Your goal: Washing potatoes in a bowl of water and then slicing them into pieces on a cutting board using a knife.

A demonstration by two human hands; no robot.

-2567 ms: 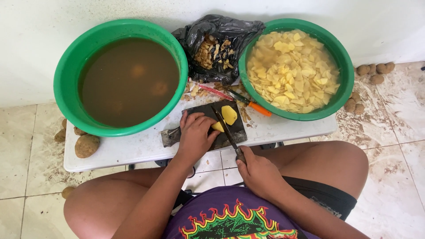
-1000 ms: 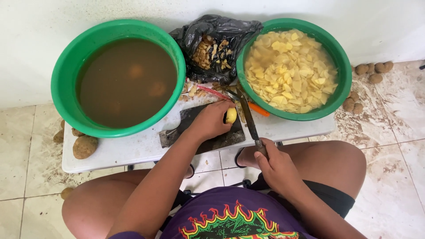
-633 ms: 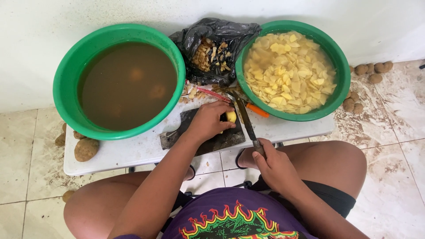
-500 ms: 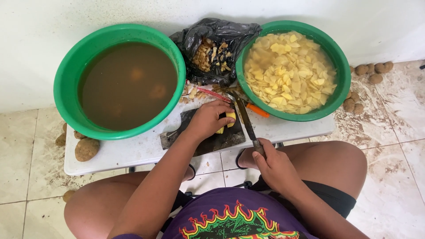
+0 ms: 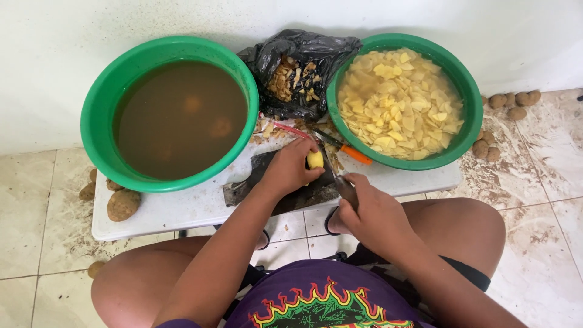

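Two hands are working over a dark board (image 5: 291,197) on the white tabletop (image 5: 182,209). The left hand (image 5: 288,170) is curling around a peeled yellow potato (image 5: 314,160), pinning it to the board's far end with its fingers closed over it. The right hand (image 5: 373,209) is gripping a knife (image 5: 337,176) by the handle, fist closed, and the blade is lying just right of the potato, pointing away from the person. Beyond the left hand a green basin (image 5: 97,109) of brown water is standing, and beyond the right hand a second basin (image 5: 470,118) is sitting full of pale potato slices. Between the two basins a black bag (image 5: 303,48) is holding peelings, and just past the potato an orange-handled peeler (image 5: 349,152) is lying among scraps. Left of the left hand, unpeeled potatoes (image 5: 121,203) are resting at the tabletop's edge
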